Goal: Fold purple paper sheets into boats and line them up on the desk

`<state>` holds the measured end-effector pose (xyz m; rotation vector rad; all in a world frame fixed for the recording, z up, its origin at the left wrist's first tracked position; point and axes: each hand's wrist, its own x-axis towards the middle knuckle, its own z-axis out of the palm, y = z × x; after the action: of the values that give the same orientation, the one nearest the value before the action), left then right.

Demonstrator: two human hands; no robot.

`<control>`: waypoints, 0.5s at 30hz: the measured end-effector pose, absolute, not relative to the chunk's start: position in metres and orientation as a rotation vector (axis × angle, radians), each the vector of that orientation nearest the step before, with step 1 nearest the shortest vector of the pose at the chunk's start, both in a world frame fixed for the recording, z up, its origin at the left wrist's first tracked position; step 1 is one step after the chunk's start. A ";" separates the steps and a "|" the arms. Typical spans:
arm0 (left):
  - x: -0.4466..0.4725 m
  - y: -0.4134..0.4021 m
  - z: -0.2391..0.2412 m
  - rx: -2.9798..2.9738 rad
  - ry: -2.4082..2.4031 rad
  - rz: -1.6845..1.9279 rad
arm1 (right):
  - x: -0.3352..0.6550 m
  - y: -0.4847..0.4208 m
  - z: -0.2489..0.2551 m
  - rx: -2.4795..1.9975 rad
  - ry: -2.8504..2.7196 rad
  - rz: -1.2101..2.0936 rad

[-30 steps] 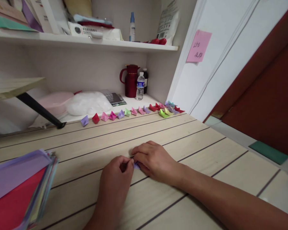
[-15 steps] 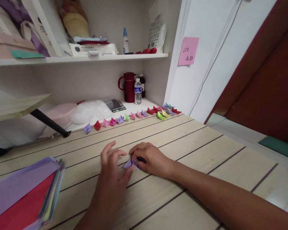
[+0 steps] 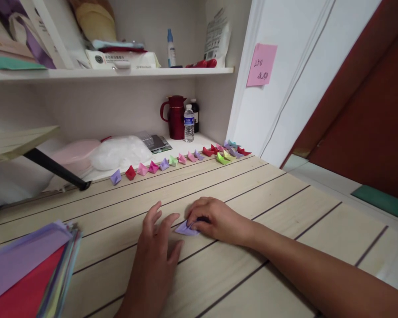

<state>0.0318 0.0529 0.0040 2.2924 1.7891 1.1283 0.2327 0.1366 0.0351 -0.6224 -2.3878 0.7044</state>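
Observation:
A small folded piece of purple paper (image 3: 185, 229) lies on the pale wooden table (image 3: 285, 207). My right hand (image 3: 215, 220) curls over its right end, fingertips pinching and pressing it down. My left hand (image 3: 155, 247) rests flat beside it on the left, fingers stretched out and apart, its thumb close to the paper. A row of several small folded paper boats (image 3: 172, 161) in purple, red, pink and green runs along the table's far edge.
A stack of coloured paper sheets (image 3: 26, 274) sits at the near left. Behind the boats stand a dark red jug (image 3: 175, 117) and a water bottle (image 3: 188, 123), beside a plastic bag (image 3: 121, 152). A pink sticky note (image 3: 261, 65) hangs on the white wall.
My left hand has let go of the paper, opened and laid itself flat on the table. My right hand stays pinched on the purple piece, which now shows more.

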 end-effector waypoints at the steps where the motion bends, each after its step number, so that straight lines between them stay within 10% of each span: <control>1: 0.032 0.053 0.004 2.305 1.793 1.140 | 0.232 0.135 0.036 -0.617 -2.390 0.727; 15: 0.035 0.053 0.009 2.453 1.676 1.017 | 0.239 0.125 0.051 -0.727 -2.172 1.345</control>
<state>0.0349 0.0532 0.0091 2.4526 1.6756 1.0174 0.2390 0.1255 0.0513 -0.7265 -2.1722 1.3448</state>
